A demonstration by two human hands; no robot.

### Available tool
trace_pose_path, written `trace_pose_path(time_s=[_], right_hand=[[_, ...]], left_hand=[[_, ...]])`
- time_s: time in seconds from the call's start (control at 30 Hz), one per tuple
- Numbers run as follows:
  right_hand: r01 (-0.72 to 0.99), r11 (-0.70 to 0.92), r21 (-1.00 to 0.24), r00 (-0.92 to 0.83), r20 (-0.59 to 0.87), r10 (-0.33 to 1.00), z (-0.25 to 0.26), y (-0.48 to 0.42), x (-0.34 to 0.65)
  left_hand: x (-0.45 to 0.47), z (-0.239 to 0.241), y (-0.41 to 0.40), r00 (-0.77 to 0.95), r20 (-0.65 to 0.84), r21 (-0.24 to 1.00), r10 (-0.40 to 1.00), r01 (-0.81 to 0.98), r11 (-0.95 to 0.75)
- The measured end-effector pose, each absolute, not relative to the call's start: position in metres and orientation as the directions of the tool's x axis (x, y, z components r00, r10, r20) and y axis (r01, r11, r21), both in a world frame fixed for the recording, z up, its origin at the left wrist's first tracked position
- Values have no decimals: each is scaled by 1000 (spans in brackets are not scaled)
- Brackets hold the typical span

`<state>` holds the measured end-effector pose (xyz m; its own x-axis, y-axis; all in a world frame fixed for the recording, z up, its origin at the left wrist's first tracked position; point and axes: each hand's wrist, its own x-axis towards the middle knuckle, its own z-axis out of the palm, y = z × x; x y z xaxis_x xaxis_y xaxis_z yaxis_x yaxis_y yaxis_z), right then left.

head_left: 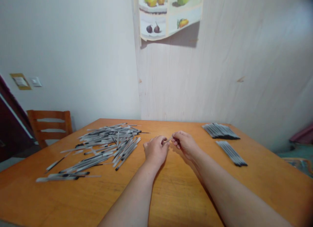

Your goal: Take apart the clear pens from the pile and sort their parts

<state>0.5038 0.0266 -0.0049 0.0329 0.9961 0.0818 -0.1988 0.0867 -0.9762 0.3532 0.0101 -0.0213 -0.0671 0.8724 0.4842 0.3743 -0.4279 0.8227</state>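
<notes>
Over the middle of the table, my left hand (156, 150) and my right hand (184, 144) are close together. Both have their fingers closed on one thin, pale pen-like stick (168, 139), which slants up from the left hand to the right fingertips. Its ends are hidden in the fingers. To the left of my hands spreads a loose pile of slim pen-like sticks (107, 145), translucent grey with black ends. Right of my right hand, similar sticks lie side by side in a larger neat row (220, 131) and a smaller row (231, 152), black ends towards me.
The wooden table (171, 194) reaches back to a pale wall (97, 57). A wooden chair (50, 126) stands beyond its left edge. A poster of painted fruit (168, 15) hangs on the wall. Fabric (302, 134) shows past the right edge.
</notes>
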Motion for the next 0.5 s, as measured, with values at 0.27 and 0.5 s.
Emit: trace_pose_path(time_s=[0.27,0.5], right_hand=[[-203,97,-974,27,93,995,-8,30,509],[-167,96,-981,25,93,995,-5,30,510]], left_hand=[[358,-24,14,109,328,899,938,270,-345],[362,-15,6,220,83,991,972,82,-103]])
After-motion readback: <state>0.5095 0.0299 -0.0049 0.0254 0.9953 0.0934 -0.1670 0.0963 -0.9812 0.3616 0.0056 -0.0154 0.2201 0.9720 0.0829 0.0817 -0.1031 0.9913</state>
